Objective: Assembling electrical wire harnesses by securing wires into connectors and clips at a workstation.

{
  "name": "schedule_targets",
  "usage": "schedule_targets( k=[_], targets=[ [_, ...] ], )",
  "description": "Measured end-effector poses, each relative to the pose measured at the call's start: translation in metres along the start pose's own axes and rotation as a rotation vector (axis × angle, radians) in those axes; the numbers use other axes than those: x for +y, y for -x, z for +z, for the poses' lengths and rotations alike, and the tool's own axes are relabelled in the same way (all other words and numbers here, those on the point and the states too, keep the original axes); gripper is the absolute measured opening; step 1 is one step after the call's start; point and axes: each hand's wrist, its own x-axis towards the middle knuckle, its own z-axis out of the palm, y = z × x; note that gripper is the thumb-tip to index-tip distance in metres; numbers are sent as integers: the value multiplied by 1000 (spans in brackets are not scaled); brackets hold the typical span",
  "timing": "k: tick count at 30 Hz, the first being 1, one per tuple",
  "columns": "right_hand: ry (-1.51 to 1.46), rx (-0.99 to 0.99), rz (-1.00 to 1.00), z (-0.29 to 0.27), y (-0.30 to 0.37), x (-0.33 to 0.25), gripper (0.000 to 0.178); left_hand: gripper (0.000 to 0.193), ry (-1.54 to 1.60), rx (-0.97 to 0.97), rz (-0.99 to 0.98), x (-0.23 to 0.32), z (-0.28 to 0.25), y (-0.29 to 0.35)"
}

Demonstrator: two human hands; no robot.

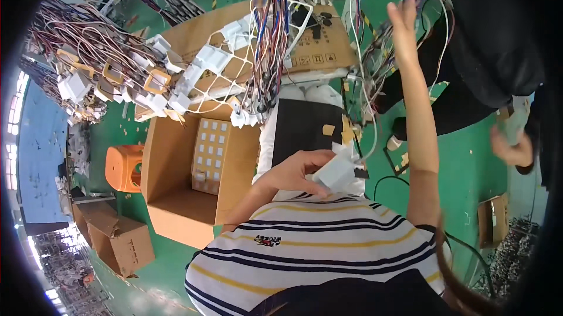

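My left hand (pixel 293 172) is closed round a white box-shaped plastic housing (pixel 336 173) just in front of my striped shirt. From the housing's right side a white cable (pixel 375 131) curves upward. My right arm stretches far forward, and my right hand (pixel 403 19) is raised beside a hanging bundle of wires (pixel 381 52); its fingers look extended and apart, with nothing clearly between them. Beyond my left hand lies a black sheet (pixel 299 125) on a white padded surface. More coloured wires (pixel 270 40) hang down over the middle.
At left stands an open cardboard box (pixel 182 207) holding a panel of small white pieces (pixel 209 154). An orange stool (pixel 120 169) is beside it. Wire bundles with white housings (pixel 73 87) hang at upper left. A co-worker's hand (pixel 516 150) holds something pale at right.
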Motion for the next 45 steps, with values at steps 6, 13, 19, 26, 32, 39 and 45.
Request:
schedule_targets(
  k=[6,13,19,26,32,39,45],
  targets=[
    [86,-18,-257,-13,56,-33,31,45,-170,64,177,-5,-3,16],
    [260,-1217,-277,27,188,-87,75,25,-576,354,83,2,4,13],
    [404,-1405,-100,17,186,-74,87,15,-373,549,-51,-16,1,22],
    [699,-823,-614,1,170,-34,64,16,-145,817,-28,6,-18,21],
    [49,-964,212,26,188,-24,16,15,-281,864,90,-6,-22,9],
    [-89,-866,313,31,200,-21,7,27,53,862,128,-20,-17,24],
    [9,-909,316,25,205,-28,8,18,-88,925,115,-24,-16,29]
  ],
)
